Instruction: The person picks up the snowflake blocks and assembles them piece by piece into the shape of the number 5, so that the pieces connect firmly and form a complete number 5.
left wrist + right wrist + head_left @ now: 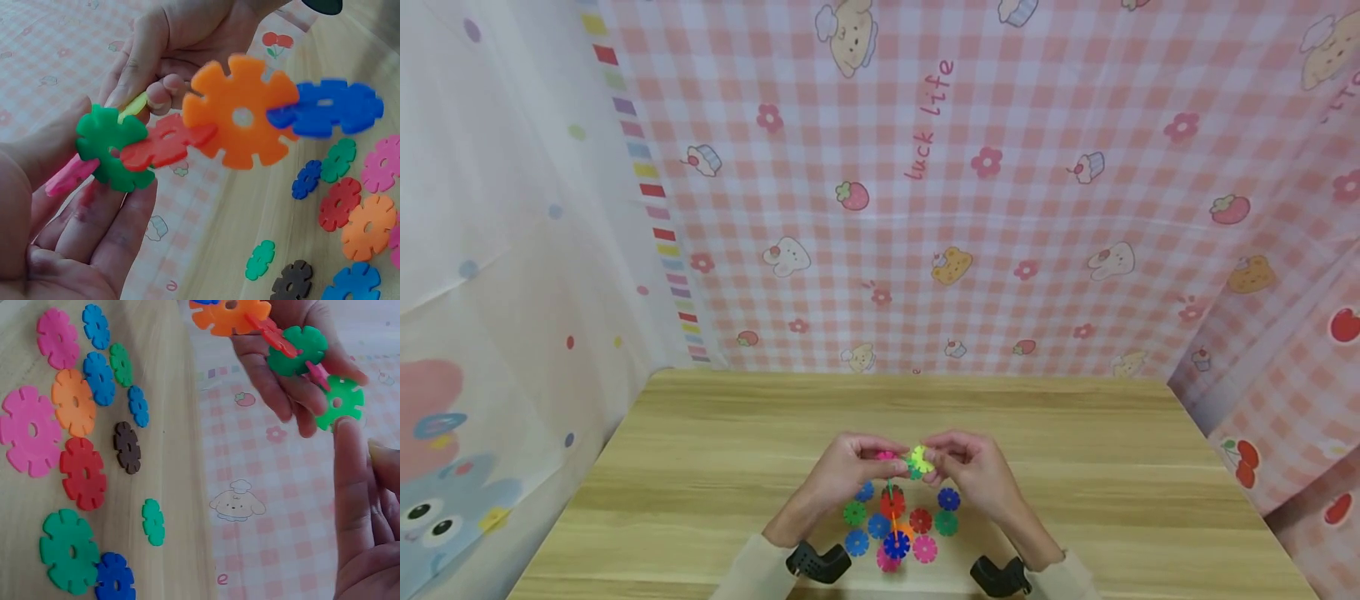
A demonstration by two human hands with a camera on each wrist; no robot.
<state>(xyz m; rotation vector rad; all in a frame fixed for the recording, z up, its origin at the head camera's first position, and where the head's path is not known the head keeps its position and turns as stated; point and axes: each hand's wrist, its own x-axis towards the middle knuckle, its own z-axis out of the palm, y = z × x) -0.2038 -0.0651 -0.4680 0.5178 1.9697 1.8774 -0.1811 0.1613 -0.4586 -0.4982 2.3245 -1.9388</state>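
Observation:
A chain of slotted plastic snowflake discs hangs from my left hand [848, 468], raised over the table. Its pink disc [72, 175] and green disc [103, 140] lie between my left thumb and fingers. From the green one run a red disc [165, 142], an orange disc [215, 119] and a blue disc [334, 107]. My right hand [977, 473] pinches a yellow-green disc [345, 400] that meets the pink disc's edge. How deep their slots sit together I cannot tell.
Several loose discs lie on the wooden table [715, 467] beneath the hands, among them a dark brown disc [127, 447], a red disc [83, 474] and a small green disc [153, 522]. A pink checked cloth [895, 317] hangs behind the table.

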